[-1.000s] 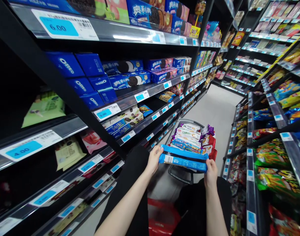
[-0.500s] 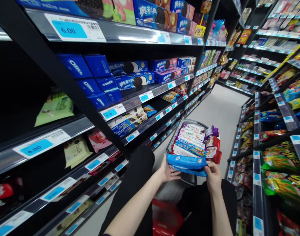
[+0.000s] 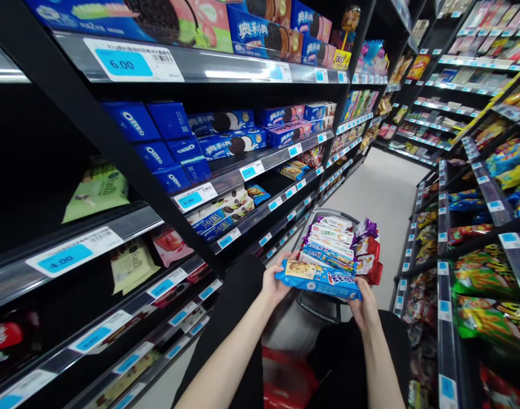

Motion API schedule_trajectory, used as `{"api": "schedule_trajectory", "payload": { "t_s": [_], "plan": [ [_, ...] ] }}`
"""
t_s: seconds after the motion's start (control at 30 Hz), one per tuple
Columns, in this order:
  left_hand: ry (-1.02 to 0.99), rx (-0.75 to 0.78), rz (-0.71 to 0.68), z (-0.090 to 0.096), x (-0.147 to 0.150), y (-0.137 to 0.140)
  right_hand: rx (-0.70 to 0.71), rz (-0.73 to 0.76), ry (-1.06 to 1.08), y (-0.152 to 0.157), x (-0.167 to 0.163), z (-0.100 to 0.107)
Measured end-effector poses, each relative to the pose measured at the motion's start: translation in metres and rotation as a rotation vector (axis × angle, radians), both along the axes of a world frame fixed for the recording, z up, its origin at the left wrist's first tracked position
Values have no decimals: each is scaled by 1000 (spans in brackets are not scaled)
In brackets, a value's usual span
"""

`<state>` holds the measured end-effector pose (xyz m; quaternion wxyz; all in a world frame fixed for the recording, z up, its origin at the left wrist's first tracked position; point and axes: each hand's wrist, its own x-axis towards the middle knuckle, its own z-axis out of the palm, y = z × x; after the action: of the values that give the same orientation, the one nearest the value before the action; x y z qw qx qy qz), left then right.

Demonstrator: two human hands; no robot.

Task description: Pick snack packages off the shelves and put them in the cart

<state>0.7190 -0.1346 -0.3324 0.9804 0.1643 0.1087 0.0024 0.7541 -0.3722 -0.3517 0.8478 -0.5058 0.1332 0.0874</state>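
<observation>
A long blue cookie packet (image 3: 317, 279) with cookies printed on its face is held level between my two hands. My left hand (image 3: 277, 282) closes on its left end, and my right hand (image 3: 364, 301) grips its right end. Just beyond the packet stands a grey shopping basket (image 3: 313, 211) on the floor, filled with several snack packs in white, blue, red and purple wrappers. The held packet covers part of the basket's near side.
On the left, a black shelf rack holds blue Oreo boxes (image 3: 136, 121) and a green packet (image 3: 98, 190). Bagged snacks (image 3: 492, 318) line the right side. Pale floor (image 3: 383, 176) runs along the aisle. Something red (image 3: 287, 380) lies between my knees.
The cookie packet has been turned so its printed front with cookies faces me. My left hand has closed from spread fingers onto the packet's end.
</observation>
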Motion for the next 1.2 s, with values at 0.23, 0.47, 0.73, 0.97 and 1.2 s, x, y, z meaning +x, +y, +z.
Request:
{"api": "schedule_trajectory", "payload": {
  "t_s": [0.23,0.47,0.73,0.97,1.2],
  "plan": [
    [138,252,51,-3,4,-5,-146,-183,55,2,1,-2],
    [303,656,140,-31,11,-13,-232,-241,-49,3,4,-8],
    [291,1525,297,-17,-2,-2,-617,-361,-95,1,1,-31],
    [341,1582,382,-13,4,1,-1112,-418,-81,7,-8,-5],
    [221,961,131,-37,-5,-13,-1126,-268,177,-20,-7,-21]
  ]
}}
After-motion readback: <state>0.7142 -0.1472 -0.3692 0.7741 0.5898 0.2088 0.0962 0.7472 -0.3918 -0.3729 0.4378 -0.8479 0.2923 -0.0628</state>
